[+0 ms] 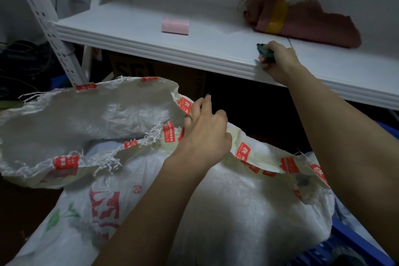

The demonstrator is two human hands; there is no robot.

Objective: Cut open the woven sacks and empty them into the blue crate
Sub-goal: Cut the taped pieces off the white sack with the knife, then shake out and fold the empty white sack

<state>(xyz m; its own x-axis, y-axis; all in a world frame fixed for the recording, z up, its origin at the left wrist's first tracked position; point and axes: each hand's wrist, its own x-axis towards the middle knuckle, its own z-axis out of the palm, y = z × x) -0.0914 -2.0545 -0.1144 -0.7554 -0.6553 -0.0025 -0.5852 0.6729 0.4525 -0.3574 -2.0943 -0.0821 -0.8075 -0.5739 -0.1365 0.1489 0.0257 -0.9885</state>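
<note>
The left grip (205,134) pinches the frayed cut edge of the white woven sack (226,211), which is coarse, crinkled, banded with red-printed tape and slumped over the blue crate (356,242), while the right grip (278,62), well apart, clenches a small green object (264,49) at the smooth white shelf (172,47) edge.

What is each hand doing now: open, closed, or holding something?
Left hand: closed, grips the cut edge of the woven sack.
Right hand: closed, holds a small green object at the shelf edge.

Woven sack (226,201) hides most of the blue crate (354,244); right hand (280,62) half-hides cutter (264,48)
</note>
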